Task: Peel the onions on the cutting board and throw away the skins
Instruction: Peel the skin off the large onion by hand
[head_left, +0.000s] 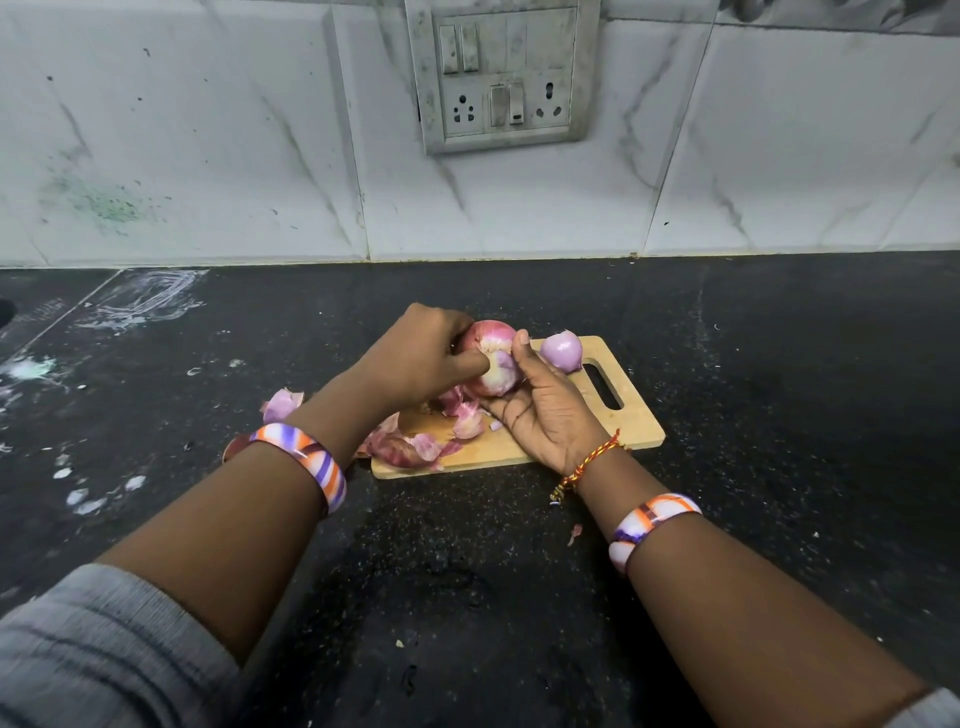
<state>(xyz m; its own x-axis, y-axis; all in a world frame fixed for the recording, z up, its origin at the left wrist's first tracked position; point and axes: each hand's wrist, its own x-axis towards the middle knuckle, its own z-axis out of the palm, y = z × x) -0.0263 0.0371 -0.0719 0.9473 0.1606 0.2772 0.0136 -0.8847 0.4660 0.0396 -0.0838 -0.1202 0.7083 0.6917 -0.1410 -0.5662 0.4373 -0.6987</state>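
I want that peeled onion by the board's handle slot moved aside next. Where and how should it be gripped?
Judging by its pose, take the small peeled onion around its rounded middle, thumb and fingers on opposite sides, coming from above and the right. Its pointed tip is up, too narrow to pinch well, and the left is crowded by the right hand cradling the bigger onion.

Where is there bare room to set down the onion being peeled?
Bare board between the right hand and the handle slot, below the peeled onion. The board's left end is crowded with skins.
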